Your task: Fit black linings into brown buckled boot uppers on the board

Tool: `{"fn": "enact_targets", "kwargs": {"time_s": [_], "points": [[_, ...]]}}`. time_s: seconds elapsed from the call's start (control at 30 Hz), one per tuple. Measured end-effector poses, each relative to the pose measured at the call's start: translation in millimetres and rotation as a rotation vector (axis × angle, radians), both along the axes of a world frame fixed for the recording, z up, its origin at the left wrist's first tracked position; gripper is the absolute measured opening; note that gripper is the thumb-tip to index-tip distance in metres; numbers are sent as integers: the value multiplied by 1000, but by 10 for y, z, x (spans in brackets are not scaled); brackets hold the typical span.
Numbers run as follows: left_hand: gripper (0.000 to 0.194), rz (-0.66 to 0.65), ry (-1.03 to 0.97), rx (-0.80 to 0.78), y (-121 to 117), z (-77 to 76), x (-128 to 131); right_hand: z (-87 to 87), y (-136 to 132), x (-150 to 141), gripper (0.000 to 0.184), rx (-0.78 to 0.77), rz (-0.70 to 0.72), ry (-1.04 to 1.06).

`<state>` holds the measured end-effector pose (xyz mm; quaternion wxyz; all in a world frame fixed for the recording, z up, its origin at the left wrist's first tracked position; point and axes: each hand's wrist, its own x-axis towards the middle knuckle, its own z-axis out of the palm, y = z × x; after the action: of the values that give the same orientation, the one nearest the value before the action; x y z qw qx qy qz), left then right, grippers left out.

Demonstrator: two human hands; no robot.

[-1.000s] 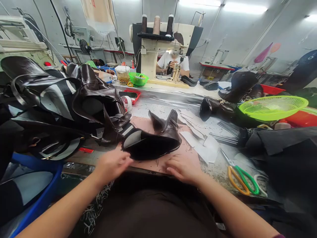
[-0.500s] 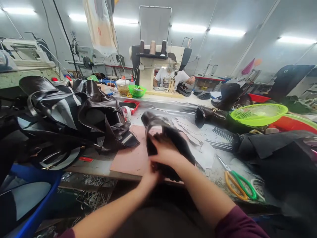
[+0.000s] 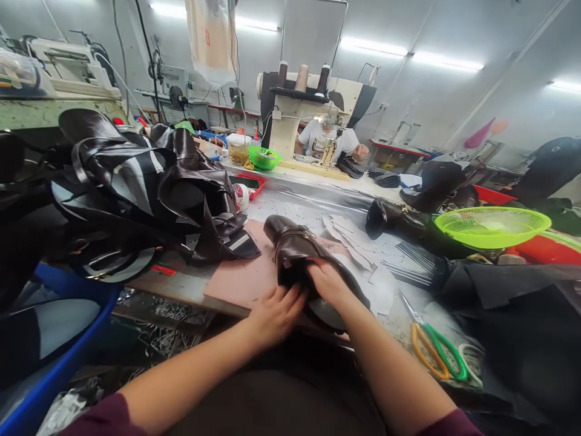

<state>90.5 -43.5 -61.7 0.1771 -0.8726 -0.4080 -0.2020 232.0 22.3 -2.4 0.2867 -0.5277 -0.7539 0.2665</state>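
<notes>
Close in, just past the dark cloth of the lap point(image 3: 272, 387), both hands are at the opening of a dark brown boot point(image 3: 290, 239). The left hand point(image 3: 276, 315) has its fingers bent at the near edge of that opening, their tips lost in the dark lining; the right hand point(image 3: 329, 281) reaches partly inside. Both touch the boot, but whether either is pinching it cannot be told. The boot lies on its side over a pink mat point(image 3: 236, 278) at the near edge of the table point(image 3: 299, 209), its opening towards the person.

To the left is a blue bin point(image 3: 86, 345); to the right, scissors point(image 3: 418, 321) with orange and green handles lie beside black sheets point(image 3: 521, 315). Pale paper scraps point(image 3: 384, 290) sit just right of the boot, and a heap of brown boot pieces point(image 3: 131, 175) is piled on the left.

Farther back come another boot point(image 3: 394, 218), a yellow-green basket point(image 3: 492, 227) and a red tray point(image 3: 261, 184). Beyond, a cream sewing machine point(image 3: 284, 136) carries three thread spools point(image 3: 301, 79), and a co-worker point(image 3: 347, 139) in a white shirt sits behind it.
</notes>
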Motion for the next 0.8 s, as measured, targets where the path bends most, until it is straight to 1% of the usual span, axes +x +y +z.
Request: {"fn": "enact_targets", "kwargs": {"time_s": [0.07, 0.17, 0.27, 0.33, 0.4, 0.47, 0.5, 0.57, 0.63, 0.7, 0.73, 0.77, 0.8], "points": [[37, -4, 106, -62, 71, 11, 169, -21, 19, -18, 35, 13, -71, 92], [35, -21, 120, -162, 236, -12, 371, -33, 60, -11, 34, 9, -119, 155], [38, -7, 59, -215, 420, -6, 418, -5, 135, 51, 37, 20, -155, 221], [38, -61, 14, -258, 507, 49, 382, 22, 176, 97, 40, 10, -170, 260], [37, -118, -27, -313, 524, 126, 343, 38, 172, 130, 38, -22, -147, 285], [36, -162, -42, -352, 449, 168, 333, 25, 101, 155, 33, -60, -97, 297], [38, -191, -49, -372, 380, 158, 343, 2, 41, 170, 30, -84, -83, 305], [50, -245, -54, -401, 216, 65, 376, -84, -112, 213, 28, -128, -104, 327], [70, -293, -46, -407, 92, -84, 399, -220, -269, 268, 33, -146, -176, 355], [86, -341, -29, -404, 91, -196, 384, -379, -377, 320, 39, -91, -222, 331], [87, -357, -13, -414, 150, -211, 362, -454, -401, 341, 41, -56, -209, 281], [80, -363, 6, -430, 242, -195, 334, -521, -403, 357, 41, -25, -177, 217], [67, -356, 47, -466, 357, -153, 305, -577, -388, 368, 42, -4, -135, 150]]}}
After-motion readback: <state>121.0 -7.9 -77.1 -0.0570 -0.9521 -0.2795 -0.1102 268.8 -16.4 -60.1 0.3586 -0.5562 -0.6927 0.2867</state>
